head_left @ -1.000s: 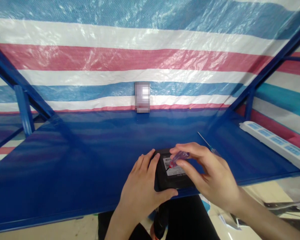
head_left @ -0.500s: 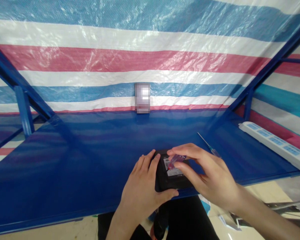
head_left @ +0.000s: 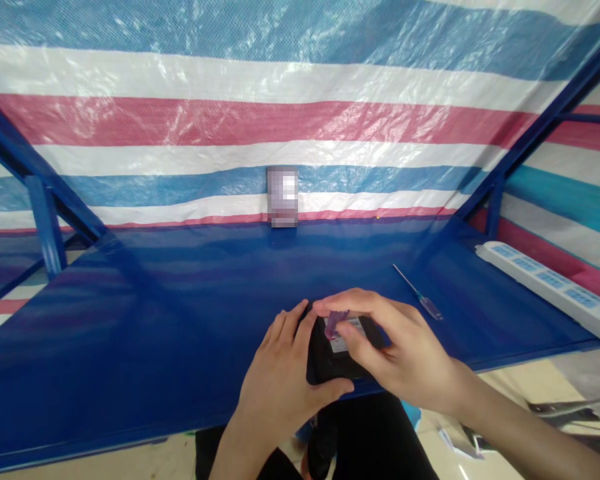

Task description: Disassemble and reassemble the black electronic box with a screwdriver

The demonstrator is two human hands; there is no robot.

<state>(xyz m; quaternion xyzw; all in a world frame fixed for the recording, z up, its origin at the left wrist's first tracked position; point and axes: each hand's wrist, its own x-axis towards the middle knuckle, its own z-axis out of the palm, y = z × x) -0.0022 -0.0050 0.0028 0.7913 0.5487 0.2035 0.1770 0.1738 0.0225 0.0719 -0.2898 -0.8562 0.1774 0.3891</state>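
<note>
A flat black device (head_left: 325, 367) with a white label (head_left: 339, 345) lies at the near edge of the blue table. My left hand (head_left: 283, 373) braces it from the left, fingers stretched along its left side and thumb at its near edge. Above the label, my right hand (head_left: 387, 340) pinches the translucent purple handle of a screwdriver (head_left: 333, 325) between thumb and fingers. The shaft and tip are hidden from this angle. Off to the right of the device, a second screwdriver (head_left: 430, 307) with a clear handle rests on the table.
A white power strip (head_left: 545, 277) runs along the right side of the blue table (head_left: 180, 320). Near the back edge stands a pixelated, blurred object (head_left: 283, 197). Blue metal posts (head_left: 45, 227) and striped sheeting (head_left: 260, 120) enclose the space.
My right hand has moved left with the purple screwdriver, whose handle now looks more upright. My left hand stays about where it was on the device.
</note>
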